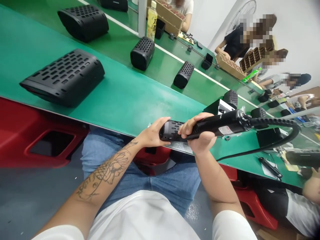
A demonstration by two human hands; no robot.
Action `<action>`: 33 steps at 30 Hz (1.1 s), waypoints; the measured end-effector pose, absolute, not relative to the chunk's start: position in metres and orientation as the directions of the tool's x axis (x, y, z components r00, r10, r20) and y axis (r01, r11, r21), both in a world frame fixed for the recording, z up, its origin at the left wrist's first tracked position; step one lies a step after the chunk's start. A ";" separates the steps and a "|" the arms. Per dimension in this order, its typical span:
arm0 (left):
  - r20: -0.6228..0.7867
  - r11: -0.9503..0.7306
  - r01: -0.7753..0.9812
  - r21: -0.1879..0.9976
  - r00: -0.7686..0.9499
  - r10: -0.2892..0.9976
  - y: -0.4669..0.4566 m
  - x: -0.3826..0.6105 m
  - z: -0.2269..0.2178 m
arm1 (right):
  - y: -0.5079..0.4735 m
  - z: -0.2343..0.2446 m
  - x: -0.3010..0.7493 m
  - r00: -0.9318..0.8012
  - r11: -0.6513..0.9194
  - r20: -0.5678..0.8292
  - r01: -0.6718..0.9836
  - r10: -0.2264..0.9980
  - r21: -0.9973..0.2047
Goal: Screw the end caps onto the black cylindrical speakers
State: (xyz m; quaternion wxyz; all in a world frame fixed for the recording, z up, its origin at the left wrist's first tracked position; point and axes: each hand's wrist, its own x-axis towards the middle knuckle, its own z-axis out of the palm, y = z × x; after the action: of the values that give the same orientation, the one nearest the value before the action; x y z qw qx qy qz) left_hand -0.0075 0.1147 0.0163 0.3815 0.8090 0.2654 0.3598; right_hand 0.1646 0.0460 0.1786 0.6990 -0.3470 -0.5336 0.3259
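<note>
Black plastic in both grips: clasps one end of a slotted unit (172, 126) between fingers and thumb of the left hand (152, 134); wraps the right hand (202, 142) tightly around the front of a cylindrical corded tool (223, 122), pointing toward the unit's other end. Cannot tell of any contact at the tip, hidden behind the right fingers. Holds the unit at the near edge of a green table (125, 103), above thighs in blue jeans (107, 166). Trails a thick cable (280, 122) from the tool's rear, looping off to the right. Has a similar housing (65, 76) lying to the left on the table. Faces, across a darker green strip (120, 43) bearing three more such housings (142, 53), a yellow bottle (152, 23) and several co-workers (238, 45).
</note>
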 end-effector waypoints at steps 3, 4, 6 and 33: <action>0.364 -0.551 0.167 0.818 0.592 0.719 0.115 -0.006 0.016 | 0.050 0.175 0.162 0.181 0.500 0.480 -0.085 0.858 -0.862; 0.364 -0.551 0.167 0.818 0.591 0.720 0.115 -0.006 0.015 | 0.051 0.175 0.162 0.159 0.486 0.469 -0.089 0.869 -0.870; 0.374 -0.562 0.163 0.811 0.594 0.712 0.116 -0.005 0.015 | 0.052 0.175 0.161 0.109 0.457 0.447 -0.097 0.888 -0.884; 0.343 -0.602 0.203 0.772 0.664 0.664 0.125 -0.023 0.020 | 0.048 0.173 0.179 0.061 0.515 0.517 -0.240 0.854 -0.823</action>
State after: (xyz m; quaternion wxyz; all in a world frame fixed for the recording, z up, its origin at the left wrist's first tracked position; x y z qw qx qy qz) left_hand -0.0232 0.1250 0.0205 0.3632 0.8367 0.2591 0.3177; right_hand 0.1785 0.0482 0.1729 0.6733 -0.2781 -0.5517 0.4062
